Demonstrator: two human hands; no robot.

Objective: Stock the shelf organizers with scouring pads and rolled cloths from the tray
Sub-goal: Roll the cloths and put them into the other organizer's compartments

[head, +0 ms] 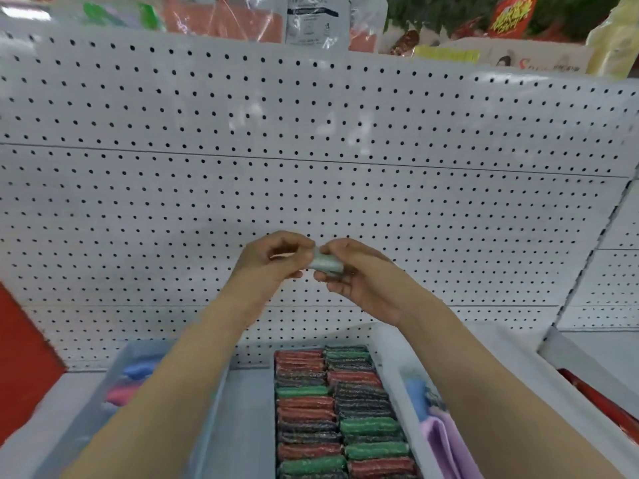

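Above the scouring pads: we hold both hands up in front of the pegboard (311,133), and between them is one small pale green roll (326,263).
Left hand (273,259): our fingers are curled and the fingertips pinch the left end of the pale green roll.
Right hand (359,278): thumb on top and fingers below, so this grip holds the right part of the same roll; the palm is turned toward us.
Pale green roll: it lies nearly level, well above the scouring pads, and touches only our two hands. We cannot tell its material, because it is a little blurred.
Scouring pads (339,409): red, green and dark ones stand packed in two rows inside the middle organizer (390,368), below our hands.
Left of the scouring pads: a clear bin (114,368) with blue and pink rolled cloths (128,385), partly hidden by our left forearm.
Right of the scouring pads: a compartment with a blue cloth and a lilac folded cloth (446,440), beside our right forearm.
Above the pegboard: hanging packets (316,19), blurred.
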